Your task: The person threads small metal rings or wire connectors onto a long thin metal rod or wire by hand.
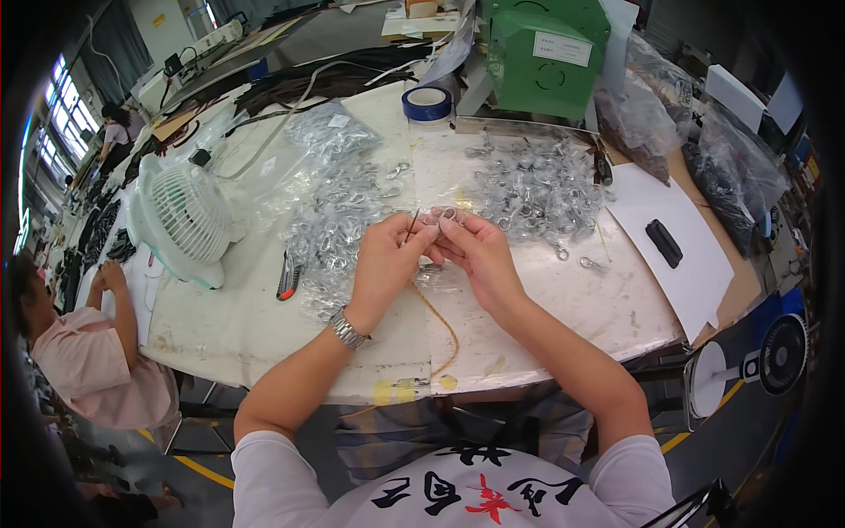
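Over the middle of the table, my two hands meet with their fingers pinched together. Between the fingertips shows a small metal snap hook (449,214), partly covered, so its full shape is hidden. My left hand (387,255) also has a thin dark rod (412,226) poking up between its fingers. My right hand (480,251) closes on the snap hook from the other side. Below the hands a yellow-brown cord (451,330) curves toward the table's near edge. Piles of metal snap hooks in clear wrap lie on the left (339,220) and right (546,189).
A pale green fan (180,216) and a utility knife (288,277) are at left. Blue tape (427,102) and a green machine (546,57) stand at the back. Right, a black object (664,243) rests on white paper (682,286). Another person (101,352) sits at far left.
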### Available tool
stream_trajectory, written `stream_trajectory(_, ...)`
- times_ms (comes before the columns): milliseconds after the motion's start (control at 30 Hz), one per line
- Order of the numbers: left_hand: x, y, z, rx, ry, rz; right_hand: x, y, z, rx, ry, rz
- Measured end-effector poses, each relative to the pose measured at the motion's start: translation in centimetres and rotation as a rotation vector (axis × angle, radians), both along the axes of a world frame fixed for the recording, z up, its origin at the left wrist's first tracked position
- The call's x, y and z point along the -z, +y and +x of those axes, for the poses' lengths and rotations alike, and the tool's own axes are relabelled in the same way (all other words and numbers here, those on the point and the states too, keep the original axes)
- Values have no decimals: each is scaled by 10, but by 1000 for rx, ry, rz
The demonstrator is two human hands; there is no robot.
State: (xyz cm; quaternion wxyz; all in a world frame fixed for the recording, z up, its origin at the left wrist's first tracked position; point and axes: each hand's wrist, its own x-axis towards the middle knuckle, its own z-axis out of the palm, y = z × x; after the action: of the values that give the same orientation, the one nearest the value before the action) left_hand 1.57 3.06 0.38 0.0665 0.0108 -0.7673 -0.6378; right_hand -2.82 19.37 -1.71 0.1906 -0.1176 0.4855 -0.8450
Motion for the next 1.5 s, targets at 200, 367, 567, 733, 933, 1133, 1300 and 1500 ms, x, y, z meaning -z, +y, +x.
stream_trajectory(200, -24, -19, 5, 111, -153, 83, 11, -8, -4, 21, 31, -6)
stream_trajectory(367, 9, -31, -22, 102, 11, 97, -1, 16, -4, -105, -48, 109)
stream_trajectory(567, 6, -30, -15, 371, -97, 517, -3, 16, -6, -329, -4, 84)
stream_trajectory(733, -2, -31, -6, 201, -1, 227, 9, 11, -11, -350, -74, 150)
stream_trajectory(933, 21, -11, -18, -11, 178, 66, -9, 8, 8, -182, 303, 535)
stream_trajectory(1133, 26, 0, -20, -123, 327, 32, 17, 11, -9, -81, 553, 691)
stream_trajectory(1300, 40, 4, -31, -185, 471, -68, 21, 21, -15, -52, 658, 781)
stream_trajectory(1500, 13, -15, -18, 193, 38, 580, 28, 41, -31, -160, 552, 657)
